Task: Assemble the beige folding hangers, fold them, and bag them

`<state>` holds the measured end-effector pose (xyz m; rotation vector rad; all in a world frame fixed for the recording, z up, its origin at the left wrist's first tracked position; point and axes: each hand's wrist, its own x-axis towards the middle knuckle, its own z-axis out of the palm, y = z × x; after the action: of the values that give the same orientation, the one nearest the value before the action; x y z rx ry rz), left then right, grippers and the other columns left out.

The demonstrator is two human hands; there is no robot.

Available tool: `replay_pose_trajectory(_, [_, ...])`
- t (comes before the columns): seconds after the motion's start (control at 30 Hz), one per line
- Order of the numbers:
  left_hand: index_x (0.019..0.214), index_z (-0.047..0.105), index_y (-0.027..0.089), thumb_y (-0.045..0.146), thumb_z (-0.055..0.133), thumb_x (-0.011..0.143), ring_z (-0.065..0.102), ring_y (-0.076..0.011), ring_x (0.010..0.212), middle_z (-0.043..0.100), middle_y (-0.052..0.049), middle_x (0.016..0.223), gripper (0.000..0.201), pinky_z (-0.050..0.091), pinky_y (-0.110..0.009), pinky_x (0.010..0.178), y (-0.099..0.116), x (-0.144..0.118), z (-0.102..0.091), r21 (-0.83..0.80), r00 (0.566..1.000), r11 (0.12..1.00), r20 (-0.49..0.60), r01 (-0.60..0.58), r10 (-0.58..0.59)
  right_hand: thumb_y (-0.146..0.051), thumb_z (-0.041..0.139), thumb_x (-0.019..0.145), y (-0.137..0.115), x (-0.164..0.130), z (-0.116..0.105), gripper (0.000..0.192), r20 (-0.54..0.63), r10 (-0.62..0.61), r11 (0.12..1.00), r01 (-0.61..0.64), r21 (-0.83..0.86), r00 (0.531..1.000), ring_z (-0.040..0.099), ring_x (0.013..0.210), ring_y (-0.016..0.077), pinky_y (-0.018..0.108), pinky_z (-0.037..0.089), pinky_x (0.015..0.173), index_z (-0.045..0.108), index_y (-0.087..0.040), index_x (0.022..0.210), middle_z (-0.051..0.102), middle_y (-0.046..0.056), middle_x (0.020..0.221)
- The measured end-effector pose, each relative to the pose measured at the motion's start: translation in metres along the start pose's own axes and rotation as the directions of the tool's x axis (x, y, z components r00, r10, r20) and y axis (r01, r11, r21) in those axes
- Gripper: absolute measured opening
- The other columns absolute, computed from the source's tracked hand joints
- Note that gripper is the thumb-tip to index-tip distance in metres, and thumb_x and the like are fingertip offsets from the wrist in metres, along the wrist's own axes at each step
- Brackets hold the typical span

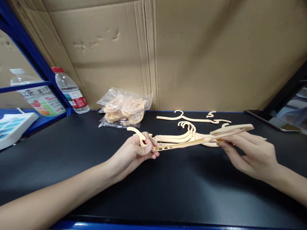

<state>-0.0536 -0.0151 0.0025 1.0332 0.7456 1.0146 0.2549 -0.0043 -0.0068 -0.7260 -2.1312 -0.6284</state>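
Between my two hands, a cream plastic hanger [178, 145] is held above the black table. My left hand [137, 147] is closed at its left end, pinching a small curved hook-shaped piece [141, 135] against that end; whether the two are joined I cannot tell. My right hand [251, 155] is closed around the right part, near the hanger's hook [236, 128]. Behind it lie several stacked hangers [176, 138], partly hidden by the held one. Farther back is another hanger [169, 118] with a small loose hook piece [211, 114] near its right end.
A clear plastic bag [124, 107] of cream pieces lies by the cardboard wall [216, 57]. At left stand a red-capped water bottle [72, 91] and, behind a blue frame [26, 84], another bottle [42, 99]. A dark flat device [273, 121] lies at right on the black table [153, 198].
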Motion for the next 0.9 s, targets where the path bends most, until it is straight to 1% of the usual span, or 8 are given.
replay_pose_trajectory(0.23, [0.064, 0.052, 0.013, 0.004, 0.07, 0.07, 0.059, -0.0077, 0.059, 0.062, 0.0, 0.075, 0.02, 0.046, -0.013, 0.052, 0.0, -0.002, 0.003, 0.057, 0.993, 0.996, -0.088, -0.069, 0.073, -0.009, 0.054, 0.086, -0.01, 0.001, -0.002, 0.019, 0.055, 0.063, 0.994, -0.068, 0.088, 0.996, 0.066, 0.074, 0.0156, 0.024, 0.049, 0.062, 0.059, -0.02, 0.1, 0.069, 0.004, 0.088])
replay_pose_trajectory(0.37, [0.065, 0.05, 0.014, 0.006, 0.071, 0.072, 0.062, -0.0085, 0.064, 0.064, 0.0, 0.077, 0.023, 0.052, -0.016, 0.063, -0.001, -0.001, 0.003, 0.046, 0.986, 0.993, -0.125, -0.108, 0.113, -0.012, 0.052, 0.088, -0.012, 0.002, -0.004, 0.014, 0.115, 0.138, 0.979, -0.153, 0.138, 0.984, 0.065, 0.075, 0.0159, 0.025, 0.048, 0.063, 0.059, -0.02, 0.098, 0.068, 0.004, 0.088])
replay_pose_trajectory(0.53, [0.072, 0.051, 0.014, 0.009, 0.071, 0.075, 0.066, -0.0098, 0.078, 0.069, -0.005, 0.096, 0.022, 0.053, -0.021, 0.079, 0.001, -0.001, 0.005, 0.029, 0.986, 0.992, -0.111, -0.123, 0.125, -0.017, 0.051, 0.09, -0.007, 0.0, -0.003, 0.012, 0.15, 0.257, 0.948, -0.279, 0.151, 0.955, 0.062, 0.068, 0.0152, 0.026, 0.044, 0.057, 0.059, -0.021, 0.098, 0.066, 0.003, 0.084])
replay_pose_trajectory(0.67, [0.075, 0.053, 0.015, 0.015, 0.069, 0.079, 0.065, -0.0091, 0.077, 0.066, -0.003, 0.096, 0.017, 0.053, -0.02, 0.076, 0.001, -0.004, 0.011, 0.101, 0.993, 0.993, -0.09, -0.065, 0.074, -0.018, 0.05, 0.091, -0.001, 0.0, -0.002, 0.013, 0.141, 0.29, 0.938, -0.311, 0.154, 0.947, 0.063, 0.071, 0.016, 0.026, 0.045, 0.059, 0.058, -0.021, 0.101, 0.067, 0.004, 0.089])
replay_pose_trajectory(0.73, [0.072, 0.053, 0.015, 0.018, 0.068, 0.08, 0.064, -0.0085, 0.068, 0.064, -0.002, 0.086, 0.017, 0.052, -0.019, 0.066, -0.001, -0.01, 0.016, 0.247, 1.0, 0.969, -0.013, -0.008, 0.012, -0.019, 0.047, 0.092, 0.001, 0.001, -0.003, 0.015, 0.168, 0.288, 0.936, -0.314, 0.157, 0.943, 0.063, 0.071, 0.016, 0.026, 0.045, 0.059, 0.057, -0.021, 0.103, 0.067, 0.004, 0.088])
replay_pose_trajectory(0.8, [0.07, 0.053, 0.014, 0.019, 0.065, 0.08, 0.06, -0.009, 0.06, 0.062, -0.001, 0.074, 0.016, 0.05, -0.02, 0.058, -0.003, -0.018, 0.023, 0.475, 0.99, 0.879, 0.138, -0.05, -0.018, -0.02, 0.046, 0.092, 0.001, 0.003, -0.005, 0.016, 0.224, 0.298, 0.923, -0.34, 0.178, 0.928, 0.062, 0.066, 0.0152, 0.026, 0.044, 0.057, 0.055, -0.021, 0.105, 0.067, 0.003, 0.083])
replay_pose_trajectory(0.83, [0.071, 0.053, 0.015, 0.018, 0.063, 0.081, 0.059, -0.0101, 0.061, 0.061, -0.001, 0.07, 0.014, 0.049, -0.021, 0.059, -0.004, -0.023, 0.027, 0.59, 0.972, 0.795, 0.234, -0.14, -0.002, -0.02, 0.046, 0.092, 0.001, 0.003, -0.006, 0.016, 0.263, 0.307, 0.913, -0.361, 0.191, 0.915, 0.06, 0.063, 0.0147, 0.026, 0.043, 0.055, 0.055, -0.021, 0.105, 0.066, 0.002, 0.08])
replay_pose_trajectory(0.9, [0.075, 0.055, 0.015, 0.013, 0.058, 0.082, 0.058, -0.0126, 0.065, 0.062, -0.004, 0.073, 0.007, 0.049, -0.023, 0.061, -0.005, -0.031, 0.032, 0.722, 0.881, 0.553, 0.47, -0.417, 0.052, -0.021, 0.047, 0.09, 0.001, 0.004, -0.007, 0.013, 0.353, 0.307, 0.898, -0.392, 0.2, 0.884, 0.058, 0.061, 0.0142, 0.026, 0.042, 0.055, 0.055, -0.021, 0.101, 0.064, 0.001, 0.076])
